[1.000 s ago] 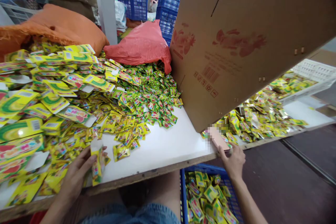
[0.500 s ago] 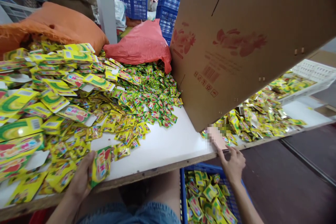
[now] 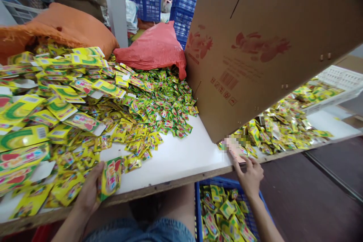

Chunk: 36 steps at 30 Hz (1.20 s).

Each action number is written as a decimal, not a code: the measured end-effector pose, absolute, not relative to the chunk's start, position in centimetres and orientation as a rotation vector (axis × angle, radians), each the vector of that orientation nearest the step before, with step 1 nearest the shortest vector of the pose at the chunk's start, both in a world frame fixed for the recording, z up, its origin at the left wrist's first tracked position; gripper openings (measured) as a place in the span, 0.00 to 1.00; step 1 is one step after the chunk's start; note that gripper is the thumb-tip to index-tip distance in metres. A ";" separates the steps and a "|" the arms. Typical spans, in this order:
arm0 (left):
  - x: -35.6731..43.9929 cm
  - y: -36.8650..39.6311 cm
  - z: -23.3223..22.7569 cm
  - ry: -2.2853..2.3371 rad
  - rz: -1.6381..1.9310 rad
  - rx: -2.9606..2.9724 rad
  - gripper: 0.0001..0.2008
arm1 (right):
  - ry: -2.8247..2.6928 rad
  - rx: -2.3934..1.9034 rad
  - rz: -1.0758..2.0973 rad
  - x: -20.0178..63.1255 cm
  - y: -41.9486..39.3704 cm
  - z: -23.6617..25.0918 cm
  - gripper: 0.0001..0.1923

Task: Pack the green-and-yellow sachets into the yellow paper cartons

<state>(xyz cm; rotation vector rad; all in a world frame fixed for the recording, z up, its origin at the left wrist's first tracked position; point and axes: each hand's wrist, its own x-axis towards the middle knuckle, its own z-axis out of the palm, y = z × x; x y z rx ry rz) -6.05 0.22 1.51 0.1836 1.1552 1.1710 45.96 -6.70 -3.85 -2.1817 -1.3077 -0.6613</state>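
Observation:
In my left hand (image 3: 90, 190), closed around its side, is a small yellow and green printed box (image 3: 110, 177). The box is tilted above the front edge of the table. My right hand (image 3: 249, 174) is over the table edge on the right, its fingers apart. Its fingertips touch the near end of a flat phone (image 3: 236, 152) with a pinkish screen, partly blurred out. Beside my left hand lie loose yellow sachets (image 3: 68, 189), with a heap of similar printed boxes (image 3: 25, 136) behind them.
A large cardboard carton (image 3: 241, 53) leans over the table (image 3: 181, 155). Green sachets (image 3: 170, 102) spill from a red sack (image 3: 155, 49); an orange sack (image 3: 76, 26) lies left. A blue crate (image 3: 197, 211) holding yellow packets stands below the edge. More packets (image 3: 272, 132) lie right.
My right hand has shifted slightly left and its fingers reach a little further onto the phone. The left hand still holds the box. The view has moved slightly.

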 end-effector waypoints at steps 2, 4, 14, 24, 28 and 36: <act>-6.1 0.2 1.3 1.135 1.177 0.198 0.12 | -1.319 -2.176 -0.658 45.9 -6.7 -3.7 0.23; -6.2 0.2 0.9 1.113 1.190 0.206 0.11 | -1.318 -2.167 -0.662 45.7 -6.7 -3.2 0.23; -6.1 0.0 0.0 1.151 1.248 0.274 0.14 | -1.490 -1.751 -0.358 34.7 -3.2 0.1 0.14; -5.7 -0.1 0.1 1.143 1.346 0.268 0.13 | -2.196 -1.411 0.375 20.7 7.0 0.9 0.17; -5.9 0.0 -0.5 1.186 1.335 0.279 0.17 | -2.240 -1.472 0.436 18.3 9.0 0.2 0.29; -5.9 0.2 -0.4 1.163 1.287 0.274 0.21 | -2.026 -1.627 0.385 20.5 9.5 -1.4 0.09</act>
